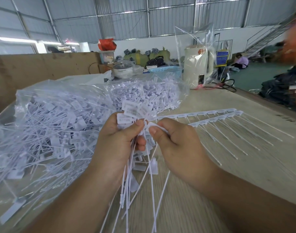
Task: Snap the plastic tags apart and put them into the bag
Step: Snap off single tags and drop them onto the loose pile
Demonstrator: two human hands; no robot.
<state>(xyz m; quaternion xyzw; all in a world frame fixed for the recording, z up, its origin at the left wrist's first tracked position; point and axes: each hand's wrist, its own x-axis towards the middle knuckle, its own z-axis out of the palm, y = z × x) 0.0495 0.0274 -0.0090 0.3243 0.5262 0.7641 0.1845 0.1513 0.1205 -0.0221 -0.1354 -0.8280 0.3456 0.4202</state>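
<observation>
Hands meet over the middle of the bench (185,190), both busy with white plastic tags; the left hand (117,142) has its fingers curled round a bundle of separated tags (132,111), their flat label heads fanning out above the thumb and their thin tails (127,190) hanging down below the palm toward the near edge; the right hand (175,140) pinches, between thumb and bent forefinger, the near end of a strip of joined tags (202,114), so its fingers are closed on that strip; the two thumbs sit almost touching at the point where strip and bundle meet; the strip runs away to the right in two rows, heads linked along a rail, tails slanting down onto the wood; a few loose tags (153,167) lie on the bench just under the hands; to the left, a large clear bag (51,125) lies on its side, packed with single tags, and behind it a second clear bag (143,93) holds more; farther back stand a cream kettle (196,69) wrapped in clear plastic, a blue basket (167,71) and a lidded pot (122,70); a brown cardboard sheet (34,68) rises along the far left side.
</observation>
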